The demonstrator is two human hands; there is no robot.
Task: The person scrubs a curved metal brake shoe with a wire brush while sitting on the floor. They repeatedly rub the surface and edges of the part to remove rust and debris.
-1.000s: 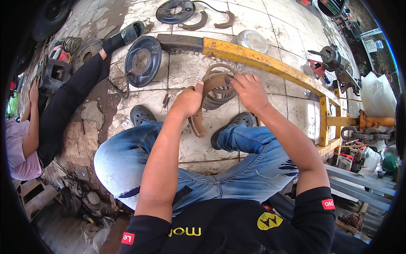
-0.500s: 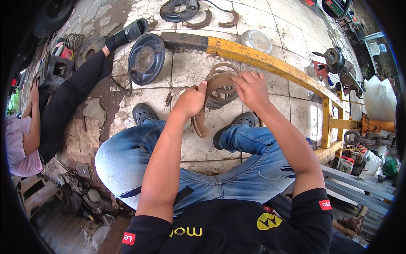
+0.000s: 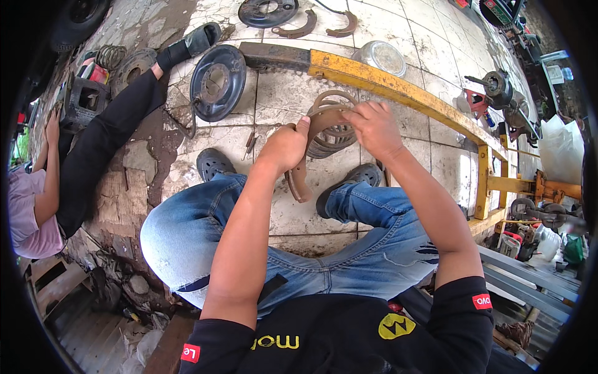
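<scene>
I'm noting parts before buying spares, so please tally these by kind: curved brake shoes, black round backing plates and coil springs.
Curved brake shoes: 3 (one held, two lying down)
Black round backing plates: 2
Coil springs: 2
Total: 7

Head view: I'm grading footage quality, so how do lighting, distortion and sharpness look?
Head view: the tiled floor is bright and pale toward the top; head view: the yellow beam bows, and black swallows the corners; head view: the held curved shoe looks fairly sharp.
</scene>
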